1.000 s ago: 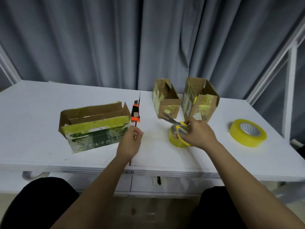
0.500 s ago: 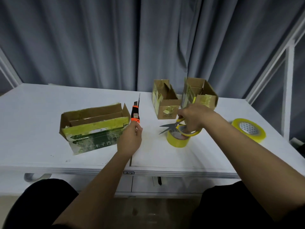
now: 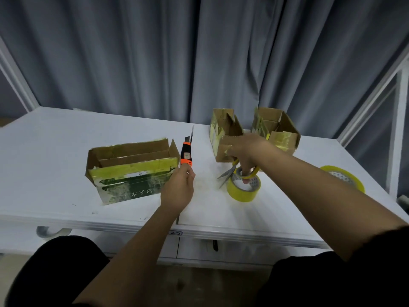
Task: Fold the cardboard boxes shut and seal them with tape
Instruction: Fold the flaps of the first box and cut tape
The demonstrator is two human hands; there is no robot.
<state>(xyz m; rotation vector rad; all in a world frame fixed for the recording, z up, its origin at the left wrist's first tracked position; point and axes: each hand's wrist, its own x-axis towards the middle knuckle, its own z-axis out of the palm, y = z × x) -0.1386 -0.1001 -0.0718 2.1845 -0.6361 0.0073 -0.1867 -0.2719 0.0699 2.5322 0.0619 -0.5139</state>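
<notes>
A long open cardboard box (image 3: 130, 171) with yellow tape and a green printed side lies at the left of the white table (image 3: 44, 151). My left hand (image 3: 178, 188) grips the lower end of an orange utility knife (image 3: 186, 155) beside that box. Two small open cardboard boxes stand at the back: one (image 3: 223, 138) partly behind my right hand, the other (image 3: 278, 129) to its right. My right hand (image 3: 245, 151) holds yellow-handled scissors (image 3: 230, 173) over a yellow tape roll (image 3: 243, 189), the blades pointing left.
A second yellow tape roll (image 3: 345, 177) lies near the table's right edge. Grey curtains hang behind the table. A white metal frame (image 3: 396, 129) stands at the right. Drawers sit below the table's front edge, and my dark-clothed knees are underneath.
My right hand with the scissors has moved up and back from the tape roll's near side to above it. The left hand has stayed put on the knife.
</notes>
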